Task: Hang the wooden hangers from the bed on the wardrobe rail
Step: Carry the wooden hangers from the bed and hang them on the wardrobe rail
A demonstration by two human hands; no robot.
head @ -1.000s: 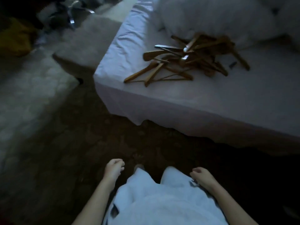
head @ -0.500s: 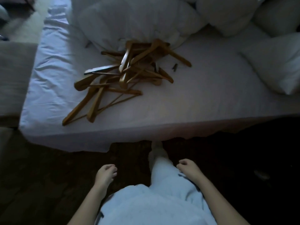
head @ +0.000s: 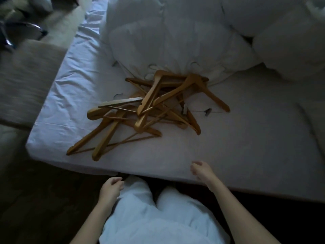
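A tangled pile of several wooden hangers (head: 149,110) lies on the bed (head: 246,138), on its white sheet just in front of a rumpled duvet. My right hand (head: 201,169) hovers over the bed's near edge, below and right of the pile, fingers loosely curled and holding nothing. My left hand (head: 110,188) hangs lower, beside my leg and off the bed, fingers curled in with nothing in them. The wardrobe rail is not in view.
White duvet (head: 167,41) and pillows (head: 290,53) fill the back of the bed. A beige upholstered seat (head: 24,81) stands against the bed's left side. Dark floor (head: 44,199) lies at the lower left. The room is dim.
I have stepped up to the bed, so the hanger pile is closer and more central. My right hand has risen from beside my leg to over the bed's edge.
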